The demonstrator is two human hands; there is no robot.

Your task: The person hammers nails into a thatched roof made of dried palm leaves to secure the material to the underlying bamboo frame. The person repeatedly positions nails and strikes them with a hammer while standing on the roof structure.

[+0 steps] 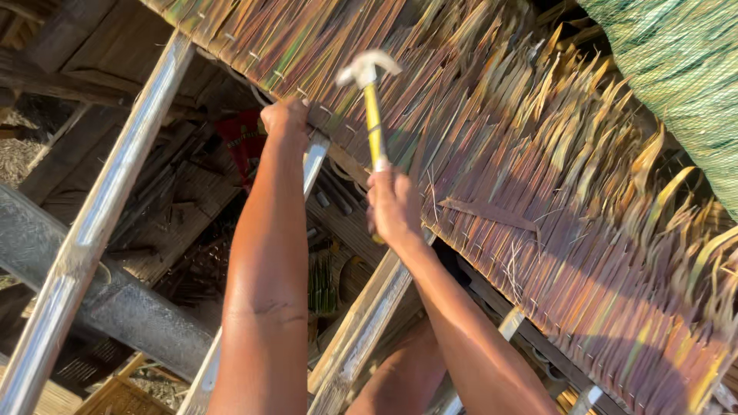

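Head view shows a nailing step on the thatch [538, 154], left hand [284, 119] pinched at its lower edge beside the ladder [92, 230], right hand [393, 206] gripping the raised hammer [370, 84], which seems to need a square blow beside the fingers.

Yellow-handled hammer [372, 100] stands nearly upright at top centre, pale metal head raised against the thatch [492, 123], dried palm strips slanting down toward lower right.

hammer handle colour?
Yellow handle on the hammer, with a pale metal head, held in the right hand. Head view shows it.
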